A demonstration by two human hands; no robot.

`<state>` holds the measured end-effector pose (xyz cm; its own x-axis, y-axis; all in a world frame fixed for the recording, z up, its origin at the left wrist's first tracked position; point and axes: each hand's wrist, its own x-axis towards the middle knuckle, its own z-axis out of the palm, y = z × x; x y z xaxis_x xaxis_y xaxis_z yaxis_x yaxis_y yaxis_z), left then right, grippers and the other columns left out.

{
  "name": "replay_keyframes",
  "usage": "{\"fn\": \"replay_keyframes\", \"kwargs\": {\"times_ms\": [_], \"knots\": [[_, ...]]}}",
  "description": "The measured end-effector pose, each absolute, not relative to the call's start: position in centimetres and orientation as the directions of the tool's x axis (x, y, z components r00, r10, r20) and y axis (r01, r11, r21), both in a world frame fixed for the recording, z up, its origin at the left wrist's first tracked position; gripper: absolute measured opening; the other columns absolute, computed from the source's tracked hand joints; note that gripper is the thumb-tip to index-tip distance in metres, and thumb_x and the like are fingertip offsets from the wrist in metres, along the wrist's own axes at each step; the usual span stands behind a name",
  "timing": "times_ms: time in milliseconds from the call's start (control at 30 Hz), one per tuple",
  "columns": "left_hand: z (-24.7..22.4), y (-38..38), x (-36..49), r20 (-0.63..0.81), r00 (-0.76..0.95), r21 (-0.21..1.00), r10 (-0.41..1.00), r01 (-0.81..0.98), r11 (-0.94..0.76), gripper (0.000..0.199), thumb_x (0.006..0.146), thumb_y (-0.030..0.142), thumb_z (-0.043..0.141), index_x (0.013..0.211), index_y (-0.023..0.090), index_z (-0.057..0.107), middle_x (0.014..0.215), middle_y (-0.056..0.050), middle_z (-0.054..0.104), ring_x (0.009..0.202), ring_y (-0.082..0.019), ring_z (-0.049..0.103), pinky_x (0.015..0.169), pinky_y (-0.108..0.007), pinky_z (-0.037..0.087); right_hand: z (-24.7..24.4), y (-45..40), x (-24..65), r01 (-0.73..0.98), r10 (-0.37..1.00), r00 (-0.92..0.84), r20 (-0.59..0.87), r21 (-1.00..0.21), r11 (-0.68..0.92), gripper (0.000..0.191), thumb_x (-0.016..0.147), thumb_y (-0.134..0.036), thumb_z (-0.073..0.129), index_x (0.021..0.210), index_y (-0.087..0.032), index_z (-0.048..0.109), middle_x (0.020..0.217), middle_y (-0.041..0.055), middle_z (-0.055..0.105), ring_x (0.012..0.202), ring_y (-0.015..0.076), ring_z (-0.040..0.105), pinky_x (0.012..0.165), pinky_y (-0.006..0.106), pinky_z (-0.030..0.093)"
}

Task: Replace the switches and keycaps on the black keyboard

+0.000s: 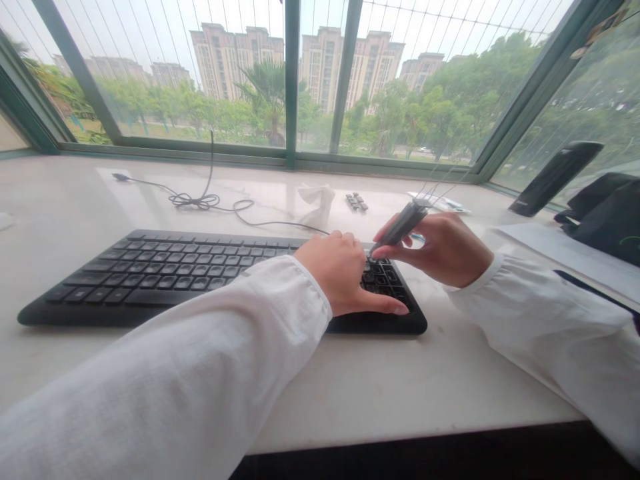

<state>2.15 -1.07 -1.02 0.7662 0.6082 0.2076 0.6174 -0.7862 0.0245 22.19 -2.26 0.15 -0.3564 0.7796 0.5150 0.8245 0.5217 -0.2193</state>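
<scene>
My left hand (340, 273) lies spread over the right end of a black computer keyboard (150, 280), its fingers on the keys and its thumb stretched along the front edge. My right hand (437, 250) is just to the right of it, pinching a grey cylindrical tool (400, 225). The tool slants down and left, its tip near the keys beside my left fingers. My left hand hides part of the keys. Whether the tip touches a key is hard to tell.
A black cable (200, 200) loops across the white stone sill behind the keyboard. Behind it are a crumpled tissue (317, 205), a small group of dark keycaps (356, 201), and papers (565, 250). Black objects (555, 179) stand at right, before a large window (290, 80).
</scene>
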Motion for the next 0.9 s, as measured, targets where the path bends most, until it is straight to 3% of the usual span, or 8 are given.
{"fn": "replay_keyframes", "kwargs": {"times_ms": [267, 433, 733, 900], "knots": [[-1.1, -1.0, 2.2, 0.206, 0.777, 0.019, 0.595, 0.604, -0.796, 0.097, 0.065, 0.092, 0.026, 0.105, 0.012, 0.062, 0.098, -0.015, 0.064, 0.094, -0.030, 0.060, 0.082, -0.039, 0.047, -0.3, -2.7, 22.0, 0.827, 0.739, -0.379, 0.557, -0.155, 0.540, 0.031, 0.076, -0.055, 0.068, 0.081, -0.025, 0.070, 0.065, 0.0019, 0.067, 0.056, 0.0169, 0.058, 0.059, 0.030, 0.045], [-0.9, -1.1, 2.3, 0.205, 0.779, 0.013, 0.593, 0.603, -0.797, 0.098, 0.065, 0.093, 0.024, 0.103, 0.012, 0.063, 0.098, -0.016, 0.064, 0.095, -0.030, 0.059, 0.085, -0.039, 0.046, -1.3, -3.5, 21.9, 0.753, 0.619, -0.468, 0.631, -0.083, 0.653, 0.016, 0.081, -0.041, 0.067, 0.086, -0.026, 0.069, 0.082, 0.0035, 0.073, 0.068, 0.0190, 0.066, 0.066, 0.031, 0.049], [-1.2, -1.0, 2.3, 0.211, 0.783, -0.001, 0.585, 0.599, -0.801, 0.097, 0.066, 0.092, 0.026, 0.102, 0.011, 0.064, 0.099, -0.016, 0.064, 0.094, -0.030, 0.058, 0.085, -0.039, 0.045, -2.1, -2.9, 23.0, 0.649, 0.357, -0.662, 0.659, 0.265, 0.713, 0.014, 0.089, -0.029, 0.058, 0.098, -0.022, 0.066, 0.080, 0.0042, 0.072, 0.069, 0.0181, 0.064, 0.068, 0.031, 0.051], [-1.2, -1.0, 2.3, 0.202, 0.777, 0.005, 0.596, 0.607, -0.794, 0.097, 0.065, 0.093, 0.026, 0.101, 0.011, 0.065, 0.100, -0.016, 0.064, 0.094, -0.031, 0.057, 0.083, -0.038, 0.045, -2.0, -2.5, 23.1, 0.779, 0.404, -0.465, 0.788, 0.146, 0.610, 0.011, 0.083, -0.032, 0.068, 0.088, -0.022, 0.067, 0.078, 0.0023, 0.072, 0.066, 0.0165, 0.067, 0.061, 0.027, 0.053]]}}
